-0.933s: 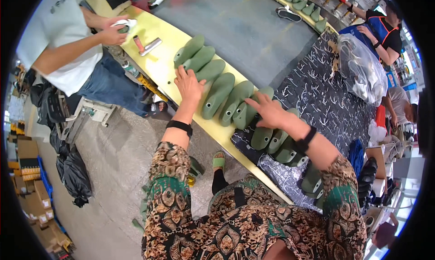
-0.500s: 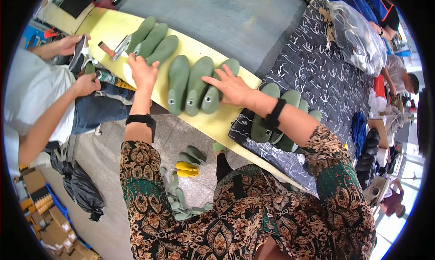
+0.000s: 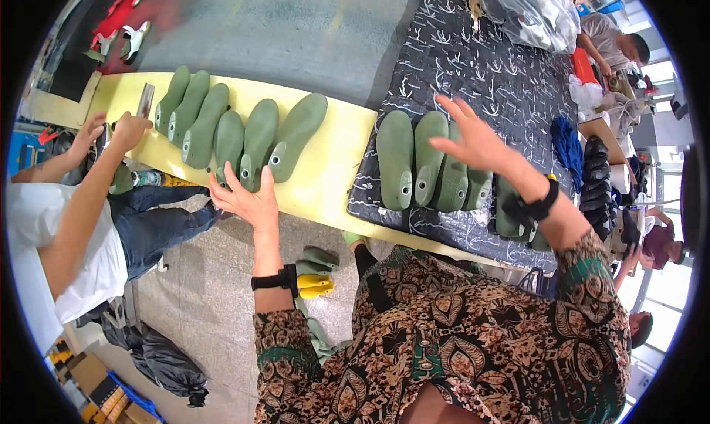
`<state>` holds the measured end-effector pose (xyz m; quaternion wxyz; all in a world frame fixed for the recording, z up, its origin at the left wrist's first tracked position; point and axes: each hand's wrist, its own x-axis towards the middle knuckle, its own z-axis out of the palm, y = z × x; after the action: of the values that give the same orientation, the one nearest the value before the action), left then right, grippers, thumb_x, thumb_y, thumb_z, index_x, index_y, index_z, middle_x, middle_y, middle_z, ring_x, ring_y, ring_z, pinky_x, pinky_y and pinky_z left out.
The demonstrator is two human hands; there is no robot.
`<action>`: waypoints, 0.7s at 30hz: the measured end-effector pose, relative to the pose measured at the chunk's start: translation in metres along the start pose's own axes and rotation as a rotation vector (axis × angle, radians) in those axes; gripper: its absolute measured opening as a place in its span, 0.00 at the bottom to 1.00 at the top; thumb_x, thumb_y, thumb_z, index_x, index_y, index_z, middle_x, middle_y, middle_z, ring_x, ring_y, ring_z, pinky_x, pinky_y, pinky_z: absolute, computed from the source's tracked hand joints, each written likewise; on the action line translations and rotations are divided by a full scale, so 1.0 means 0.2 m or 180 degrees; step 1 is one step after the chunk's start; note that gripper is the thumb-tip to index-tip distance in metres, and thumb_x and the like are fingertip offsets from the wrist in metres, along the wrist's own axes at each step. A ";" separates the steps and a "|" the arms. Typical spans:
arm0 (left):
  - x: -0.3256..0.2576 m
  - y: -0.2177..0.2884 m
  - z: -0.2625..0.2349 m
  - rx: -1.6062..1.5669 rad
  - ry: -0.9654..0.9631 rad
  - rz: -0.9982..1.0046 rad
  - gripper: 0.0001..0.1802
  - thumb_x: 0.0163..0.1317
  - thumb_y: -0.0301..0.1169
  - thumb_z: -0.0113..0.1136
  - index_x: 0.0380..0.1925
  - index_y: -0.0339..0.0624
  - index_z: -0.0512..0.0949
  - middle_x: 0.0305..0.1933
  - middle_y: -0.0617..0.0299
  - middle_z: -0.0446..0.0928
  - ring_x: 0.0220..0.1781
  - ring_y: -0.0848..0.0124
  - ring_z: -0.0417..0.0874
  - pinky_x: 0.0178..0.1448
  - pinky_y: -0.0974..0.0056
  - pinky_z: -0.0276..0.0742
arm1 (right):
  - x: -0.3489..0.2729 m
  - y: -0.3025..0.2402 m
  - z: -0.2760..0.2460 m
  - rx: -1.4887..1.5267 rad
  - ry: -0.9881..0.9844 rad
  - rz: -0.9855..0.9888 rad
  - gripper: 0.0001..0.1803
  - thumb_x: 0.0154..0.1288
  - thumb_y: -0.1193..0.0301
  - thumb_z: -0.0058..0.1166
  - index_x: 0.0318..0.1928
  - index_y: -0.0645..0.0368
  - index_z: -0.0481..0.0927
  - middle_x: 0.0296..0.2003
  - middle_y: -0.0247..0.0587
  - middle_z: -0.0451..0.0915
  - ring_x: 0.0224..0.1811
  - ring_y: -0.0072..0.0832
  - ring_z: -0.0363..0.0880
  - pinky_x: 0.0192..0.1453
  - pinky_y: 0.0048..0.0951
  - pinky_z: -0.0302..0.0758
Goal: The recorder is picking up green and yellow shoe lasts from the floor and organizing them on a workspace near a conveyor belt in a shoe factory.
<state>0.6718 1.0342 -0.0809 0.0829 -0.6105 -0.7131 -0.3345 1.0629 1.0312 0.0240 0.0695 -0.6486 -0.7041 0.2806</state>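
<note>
Sorting green shoe lasts along the table

Our left hand [image 3: 248,200], fingers spread, grip wide and empty, rests at the heels of six lasts [image 3: 237,128] lined on the yellow table [image 3: 325,180]; our right hand [image 3: 473,139], open too, hovers over the lasts [image 3: 425,161] on the patterned cloth [image 3: 503,76]. Both rows look arranged; little seems left.

right-side lasts [image 3: 518,209]: partly covered by the right hand [image 3: 481,143] and wrist
co-worker [image 3: 66,224]: cut off at the picture's rim, left of the yellow bench [image 3: 325,173]
</note>
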 end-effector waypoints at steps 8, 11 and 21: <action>0.11 0.03 0.06 0.0482 -0.0090 0.0001 0.27 0.49 0.46 0.64 0.45 0.39 0.76 0.63 0.41 0.55 0.64 0.45 0.55 0.59 0.39 0.54 | -0.28 0.37 0.14 -0.0190 0.0875 0.1035 0.43 0.56 0.50 0.55 0.66 0.54 0.52 0.58 0.68 0.58 0.58 0.60 0.64 0.57 0.45 0.68; 0.02 0.43 -0.02 -0.1210 -0.0495 0.0500 0.28 0.50 0.45 0.63 0.47 0.38 0.73 0.61 0.39 0.56 0.64 0.46 0.56 0.60 0.42 0.54 | -0.33 0.49 0.21 0.0767 0.0317 0.1919 0.44 0.57 0.47 0.52 0.66 0.59 0.52 0.60 0.66 0.58 0.62 0.55 0.60 0.61 0.40 0.64; -0.31 0.81 0.15 -0.2097 -0.2327 0.0934 0.29 0.43 0.34 0.66 0.49 0.42 0.75 0.62 0.41 0.61 0.64 0.41 0.60 0.65 0.48 0.58 | -0.12 0.06 0.33 0.0034 -0.0343 0.1417 0.47 0.50 0.43 0.54 0.62 0.63 0.59 0.49 0.78 0.66 0.54 0.59 0.70 0.60 0.41 0.66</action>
<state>0.8458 1.0069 -0.0758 -0.3226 -0.7749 -0.4590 -0.2911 1.0462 0.9876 -0.0293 -0.0285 -0.7717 -0.5448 0.3269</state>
